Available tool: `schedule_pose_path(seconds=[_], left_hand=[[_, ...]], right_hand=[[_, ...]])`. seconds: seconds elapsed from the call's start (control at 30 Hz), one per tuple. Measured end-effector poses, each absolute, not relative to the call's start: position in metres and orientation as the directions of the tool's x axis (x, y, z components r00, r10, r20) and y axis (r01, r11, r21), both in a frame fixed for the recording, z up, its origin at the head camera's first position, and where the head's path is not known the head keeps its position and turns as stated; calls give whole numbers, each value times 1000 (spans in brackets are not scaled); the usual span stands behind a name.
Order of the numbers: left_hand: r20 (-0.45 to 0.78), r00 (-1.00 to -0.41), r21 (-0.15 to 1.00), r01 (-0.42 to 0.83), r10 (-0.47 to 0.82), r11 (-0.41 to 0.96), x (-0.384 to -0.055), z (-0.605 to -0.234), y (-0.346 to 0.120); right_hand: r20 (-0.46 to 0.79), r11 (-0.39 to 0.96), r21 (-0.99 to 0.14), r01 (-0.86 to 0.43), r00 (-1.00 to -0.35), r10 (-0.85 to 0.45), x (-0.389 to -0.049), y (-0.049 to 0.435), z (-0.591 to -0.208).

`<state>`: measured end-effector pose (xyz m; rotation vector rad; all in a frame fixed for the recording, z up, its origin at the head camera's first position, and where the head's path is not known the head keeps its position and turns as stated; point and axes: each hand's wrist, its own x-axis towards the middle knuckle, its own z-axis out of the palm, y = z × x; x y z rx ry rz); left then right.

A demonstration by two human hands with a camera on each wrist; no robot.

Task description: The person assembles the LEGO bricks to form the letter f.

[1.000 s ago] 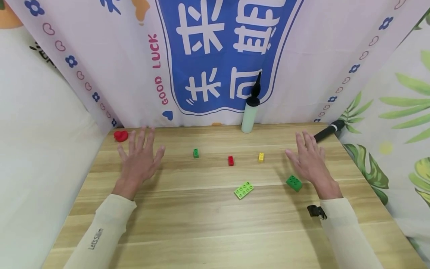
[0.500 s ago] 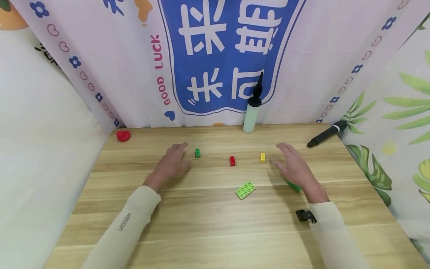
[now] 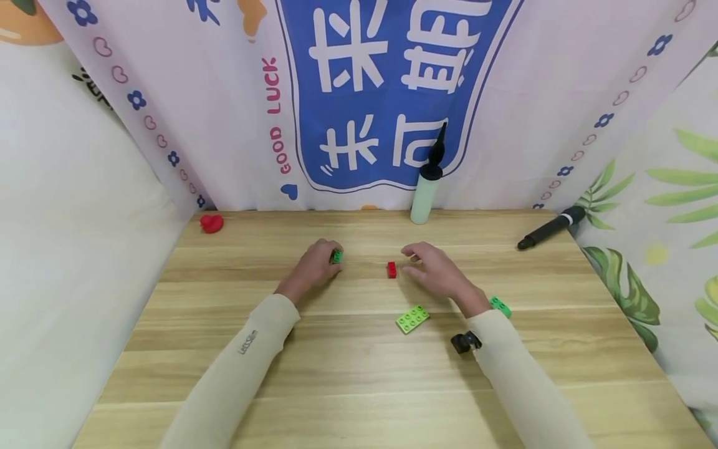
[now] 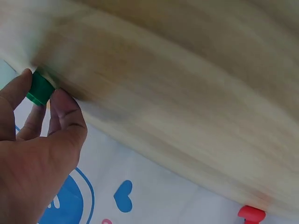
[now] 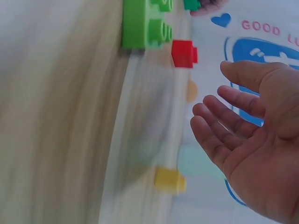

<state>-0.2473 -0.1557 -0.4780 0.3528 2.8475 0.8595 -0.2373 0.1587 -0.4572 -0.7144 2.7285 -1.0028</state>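
My left hand point(image 3: 311, 266) pinches a small green building brick point(image 3: 337, 257) between thumb and fingers. In the left wrist view the green brick point(image 4: 41, 88) shows between the fingertips. Just right of a small red brick point(image 3: 391, 269), my right hand point(image 3: 439, 270) hovers with relaxed, slightly bent fingers, holding nothing. A yellow brick point(image 5: 168, 179) lies on the table in the right wrist view; the right hand hides it in the head view. Closer to me lies a lime-green eight-stud brick point(image 3: 412, 318). My right forearm partly covers a larger green brick point(image 3: 500, 306).
On the wooden table point(image 3: 359, 386), a red object point(image 3: 211, 224) lies at the back left. A pale green pump point(image 3: 425, 196) with a black top stands by the back cloth. A black cylindrical tool point(image 3: 551, 229) lies at the back right.
Both hands have moved inward. My left hand has gone right from beside the red object and taken hold of the small green brick. My right hand has moved left, over the yellow brick.
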Motion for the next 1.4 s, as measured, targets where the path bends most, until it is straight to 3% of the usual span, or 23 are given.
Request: schedule_pose_path(seconds=[0.37, 1.4], left_hand=[[-119, -968, 656, 92, 223, 749, -241, -477, -143], [-99, -976, 725, 65, 196, 686, -240, -486, -155]], right_hand=[[-83, 616, -735, -282, -865, -495, -259, 137, -468], [-108, 656, -695, -295, -859, -501, -256, 124, -477]])
